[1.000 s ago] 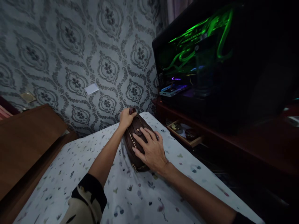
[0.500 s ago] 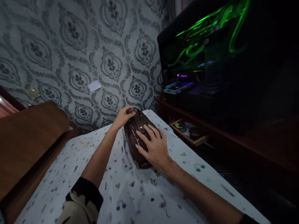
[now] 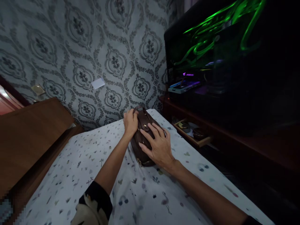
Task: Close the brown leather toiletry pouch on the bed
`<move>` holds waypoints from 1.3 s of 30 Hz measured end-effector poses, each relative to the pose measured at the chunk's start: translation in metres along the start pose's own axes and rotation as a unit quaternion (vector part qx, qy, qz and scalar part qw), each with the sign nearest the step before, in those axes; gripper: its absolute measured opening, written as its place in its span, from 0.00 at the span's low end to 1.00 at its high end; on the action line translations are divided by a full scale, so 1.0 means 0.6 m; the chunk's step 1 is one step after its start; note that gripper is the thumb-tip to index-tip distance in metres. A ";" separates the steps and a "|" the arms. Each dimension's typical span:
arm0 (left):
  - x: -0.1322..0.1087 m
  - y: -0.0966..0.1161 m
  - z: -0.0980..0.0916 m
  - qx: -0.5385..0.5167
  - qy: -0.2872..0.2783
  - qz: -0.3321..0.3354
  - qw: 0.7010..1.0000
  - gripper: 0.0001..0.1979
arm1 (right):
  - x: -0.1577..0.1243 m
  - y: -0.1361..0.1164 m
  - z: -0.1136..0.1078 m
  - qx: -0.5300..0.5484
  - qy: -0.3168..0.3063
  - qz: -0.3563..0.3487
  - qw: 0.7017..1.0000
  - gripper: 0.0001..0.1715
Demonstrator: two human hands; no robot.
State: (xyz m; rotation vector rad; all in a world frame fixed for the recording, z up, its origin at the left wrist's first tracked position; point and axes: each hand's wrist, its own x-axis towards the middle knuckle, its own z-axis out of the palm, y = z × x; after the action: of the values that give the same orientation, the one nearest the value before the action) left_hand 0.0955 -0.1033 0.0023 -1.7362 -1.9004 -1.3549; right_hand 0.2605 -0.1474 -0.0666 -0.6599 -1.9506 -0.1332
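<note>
A dark brown handbag [image 3: 142,150] with gold-coloured fittings and a strap at its far end lies on the patterned white sheet [image 3: 93,162]. My left hand [image 3: 131,122] is at the far left side of the bag, its fingers bent over the edge and close together. Whether they pinch a zipper pull there is hidden. Across the top of the bag, near the small gold clasp, my right hand [image 3: 159,143] lies with fingers spread, touching the leather.
On the right, a dark cabinet holds a black computer case [image 3: 199,56] with green light. Below it, an open drawer [image 3: 201,142] contains round items. A brown wooden board [image 3: 35,125] stands at the left. Patterned wallpaper [image 3: 114,37] covers the wall behind.
My left hand has shifted from the strap end of the bag to its left side, with the fingers turned over the edge. The right hand stays on top. The view has moved slightly left.
</note>
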 end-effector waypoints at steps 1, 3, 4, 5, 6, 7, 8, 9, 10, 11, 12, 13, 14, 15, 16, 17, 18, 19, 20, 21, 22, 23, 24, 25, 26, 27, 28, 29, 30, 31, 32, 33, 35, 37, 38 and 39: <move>0.000 0.002 0.002 0.005 0.002 -0.003 1.000 0.13 | 0.000 0.000 0.000 -0.002 -0.001 0.000 1.000 0.24; 0.001 0.001 0.001 -0.001 -0.001 -0.002 1.000 0.13 | 0.000 -0.001 -0.001 -0.004 -0.003 0.002 1.000 0.24; 0.002 -0.002 -0.002 -0.009 -0.005 0.000 1.000 0.13 | 0.001 -0.001 -0.001 -0.004 -0.003 0.002 1.000 0.24; 0.005 -0.005 -0.007 -0.016 -0.008 0.003 1.000 0.13 | 0.000 -0.001 -0.002 -0.004 -0.003 0.001 1.000 0.24; 0.008 -0.010 -0.013 -0.022 -0.012 0.005 1.000 0.13 | 0.000 -0.001 -0.002 -0.004 -0.003 0.000 1.000 0.23; 0.011 -0.016 -0.020 -0.029 -0.016 0.003 0.999 0.13 | 0.000 -0.001 -0.002 -0.004 -0.001 -0.002 1.000 0.23; 0.015 -0.022 -0.027 -0.040 -0.023 -0.004 0.999 0.12 | 0.000 -0.001 -0.002 -0.005 0.000 -0.003 1.000 0.23; 0.018 -0.028 -0.034 -0.054 -0.033 -0.013 0.998 0.13 | 0.000 -0.001 -0.003 -0.007 0.000 -0.003 1.000 0.23; 0.021 -0.034 -0.040 -0.069 -0.045 -0.023 0.996 0.13 | 0.000 -0.001 -0.003 -0.008 -0.001 -0.002 1.000 0.22; 0.023 -0.040 -0.045 -0.085 -0.056 -0.032 0.994 0.14 | 0.000 -0.001 -0.003 -0.010 -0.002 -0.001 1.000 0.22; 0.025 -0.044 -0.048 -0.097 -0.066 -0.038 0.992 0.15 | 0.000 -0.001 -0.003 -0.011 -0.004 0.000 1.000 0.22; 0.025 -0.048 -0.050 -0.107 -0.073 -0.042 0.991 0.16 | 0.000 -0.001 -0.004 -0.012 -0.006 0.001 1.000 0.22; 0.025 -0.051 -0.051 -0.114 -0.077 -0.043 0.990 0.16 | 0.000 -0.001 -0.004 -0.013 -0.008 0.002 1.000 0.22; 0.025 -0.053 -0.050 -0.119 -0.079 -0.043 0.989 0.16 | 0.000 -0.001 -0.004 -0.013 -0.009 0.002 1.000 0.22; 0.023 -0.055 -0.049 -0.127 -0.082 -0.043 0.988 0.15 | 0.000 -0.002 -0.004 -0.011 -0.009 0.003 1.000 0.22; 0.022 -0.056 -0.047 -0.134 -0.083 -0.043 0.987 0.14 | 0.000 -0.002 -0.005 -0.009 -0.010 0.004 1.000 0.22; 0.021 -0.056 -0.046 -0.141 -0.084 -0.044 0.986 0.13 | 0.000 -0.002 -0.005 -0.007 -0.009 0.004 1.000 0.22; 0.020 -0.056 -0.044 -0.147 -0.083 -0.045 0.985 0.12 | 0.000 -0.002 -0.005 -0.005 -0.010 0.005 1.000 0.22; 0.019 -0.056 -0.043 -0.152 -0.081 -0.047 0.984 0.12 | 0.000 -0.002 -0.005 -0.003 -0.011 0.006 1.000 0.22; 0.019 -0.056 -0.042 -0.157 -0.080 -0.048 0.983 0.10 | 0.000 -0.002 -0.005 0.000 -0.012 0.007 1.000 0.22; 0.018 -0.056 -0.041 -0.161 -0.078 -0.050 0.983 0.09 | 0.000 -0.002 -0.005 0.001 -0.013 0.007 1.000 0.22; 0.018 -0.056 -0.041 -0.164 -0.077 -0.052 0.982 0.09 | 0.000 -0.002 -0.005 0.003 -0.014 0.007 1.000 0.22; 0.017 -0.055 -0.042 -0.166 -0.078 -0.054 0.982 0.08 | 0.000 -0.002 -0.005 0.004 -0.014 0.008 1.000 0.22; 0.016 -0.054 -0.043 -0.168 -0.079 -0.055 0.981 0.08 | 0.000 -0.002 -0.005 0.004 -0.015 0.008 1.000 0.21; 0.015 -0.053 -0.044 -0.169 -0.080 -0.056 0.981 0.08 | 0.000 -0.002 -0.006 0.004 -0.015 0.008 1.000 0.21; 0.013 -0.051 -0.045 -0.170 -0.080 -0.057 0.980 0.08 | 0.000 -0.003 -0.006 0.003 -0.015 0.008 1.000 0.21; 0.011 -0.049 -0.046 -0.169 -0.080 -0.058 0.981 0.09 | 0.000 -0.003 -0.006 0.002 -0.015 0.008 1.000 0.21; 0.009 -0.047 -0.047 -0.167 -0.079 -0.058 0.981 0.09 | 0.000 -0.003 -0.006 0.001 -0.016 0.008 1.000 0.21; 0.007 -0.044 -0.048 -0.163 -0.077 -0.058 0.982 0.09 | 0.001 -0.003 -0.006 0.001 -0.017 0.008 1.000 0.21; 0.004 -0.041 -0.050 -0.159 -0.075 -0.060 0.983 0.09 | 0.000 -0.003 -0.006 0.001 -0.018 0.007 1.000 0.22; 0.001 -0.038 -0.051 -0.156 -0.075 -0.061 0.983 0.09 | 0.000 -0.002 -0.006 0.001 -0.018 0.007 1.000 0.22; -0.001 -0.035 -0.053 -0.154 -0.076 -0.063 0.983 0.09 | 0.000 -0.002 -0.005 0.001 -0.017 0.006 1.000 0.22; -0.006 -0.028 -0.058 -0.155 -0.079 -0.065 0.983 0.09 | 0.000 -0.002 -0.005 0.000 -0.015 0.006 1.000 0.22; -0.009 -0.023 -0.063 -0.155 -0.084 -0.061 0.982 0.09 | 0.000 -0.002 -0.005 -0.002 -0.016 0.008 1.000 0.22; -0.010 -0.021 -0.066 -0.155 -0.085 -0.057 0.983 0.09 | 0.000 -0.002 -0.005 -0.003 -0.017 0.008 1.000 0.22; -0.011 -0.020 -0.068 -0.156 -0.086 -0.052 0.983 0.09 | 0.000 -0.003 -0.005 -0.004 -0.017 0.009 1.000 0.22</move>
State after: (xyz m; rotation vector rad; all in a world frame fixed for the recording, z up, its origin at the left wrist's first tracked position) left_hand 0.0708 -0.1360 0.0146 -1.9812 -1.9784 -1.6654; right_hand 0.2622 -0.1499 -0.0649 -0.6882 -1.9774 -0.1194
